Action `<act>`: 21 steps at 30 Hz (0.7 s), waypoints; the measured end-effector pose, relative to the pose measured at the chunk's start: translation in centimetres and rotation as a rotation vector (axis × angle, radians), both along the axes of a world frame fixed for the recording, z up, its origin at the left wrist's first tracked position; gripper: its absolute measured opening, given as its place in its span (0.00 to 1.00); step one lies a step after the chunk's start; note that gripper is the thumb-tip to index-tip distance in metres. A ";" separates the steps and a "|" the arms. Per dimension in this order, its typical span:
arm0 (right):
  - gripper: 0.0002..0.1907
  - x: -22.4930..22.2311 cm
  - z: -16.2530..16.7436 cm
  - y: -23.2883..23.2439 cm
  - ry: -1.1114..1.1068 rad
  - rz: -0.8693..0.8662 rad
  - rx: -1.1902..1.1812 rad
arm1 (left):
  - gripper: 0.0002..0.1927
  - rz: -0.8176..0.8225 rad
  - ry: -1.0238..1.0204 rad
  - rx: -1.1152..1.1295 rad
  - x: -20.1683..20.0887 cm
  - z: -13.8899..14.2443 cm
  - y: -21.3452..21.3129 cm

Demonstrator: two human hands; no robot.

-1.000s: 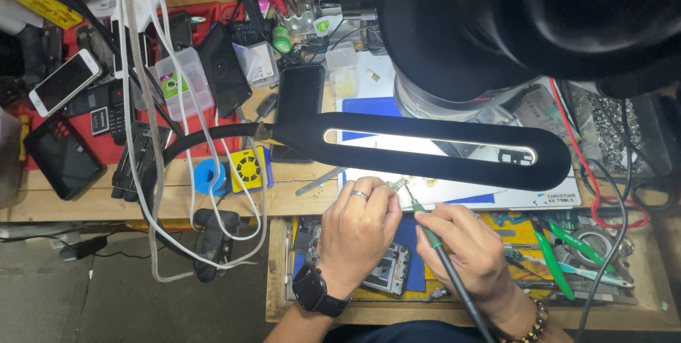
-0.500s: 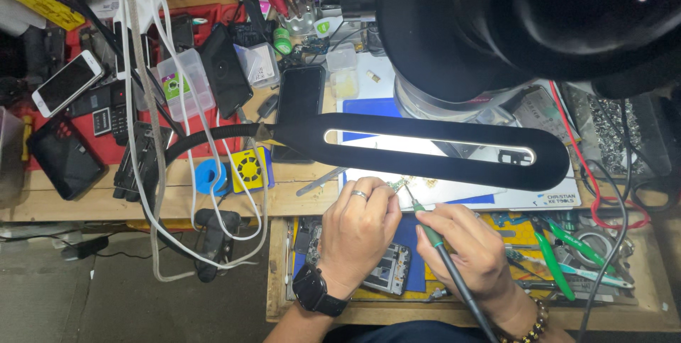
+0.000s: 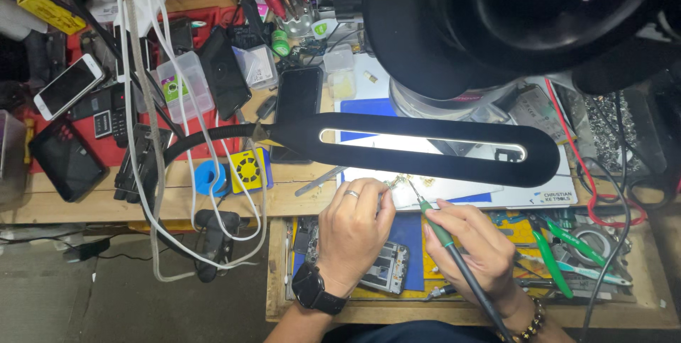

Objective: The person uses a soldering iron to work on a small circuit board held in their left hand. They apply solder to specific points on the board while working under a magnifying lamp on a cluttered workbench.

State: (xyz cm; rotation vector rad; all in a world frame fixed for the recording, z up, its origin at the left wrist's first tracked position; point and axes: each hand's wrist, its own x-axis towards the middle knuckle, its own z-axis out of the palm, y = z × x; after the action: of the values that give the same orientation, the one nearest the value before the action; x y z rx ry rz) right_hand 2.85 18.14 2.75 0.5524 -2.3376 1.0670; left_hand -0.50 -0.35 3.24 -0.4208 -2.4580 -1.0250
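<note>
My right hand (image 3: 477,249) holds a soldering iron (image 3: 441,235) with a green grip and black cable, like a pen. Its thin tip points up-left to a small gold-coloured part (image 3: 394,184) on the white mat. My left hand (image 3: 352,233), with a ring and a black wristwatch, is curled beside that part; its fingertips pinch at it, and what they hold is hidden. Under my hands lies an opened phone frame (image 3: 383,269) on a blue pad.
A long black lamp bar (image 3: 425,146) hangs lit just above the hands. A big black magnifier head (image 3: 511,17) fills the top right. Phones (image 3: 67,85), plastic boxes, white cables (image 3: 159,173) crowd the left. Green-handled pliers (image 3: 550,258) lie to the right.
</note>
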 end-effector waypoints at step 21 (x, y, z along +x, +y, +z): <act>0.15 -0.1 -0.3 -0.2 0.032 0.021 0.013 | 0.04 -0.027 0.024 -0.019 0.5 0.3 -0.4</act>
State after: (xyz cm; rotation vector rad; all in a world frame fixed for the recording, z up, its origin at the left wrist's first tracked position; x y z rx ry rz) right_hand 2.75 17.91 2.40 0.5957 -2.3175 1.0449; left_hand 0.00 -0.71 3.55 -0.4706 -2.4483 -1.0027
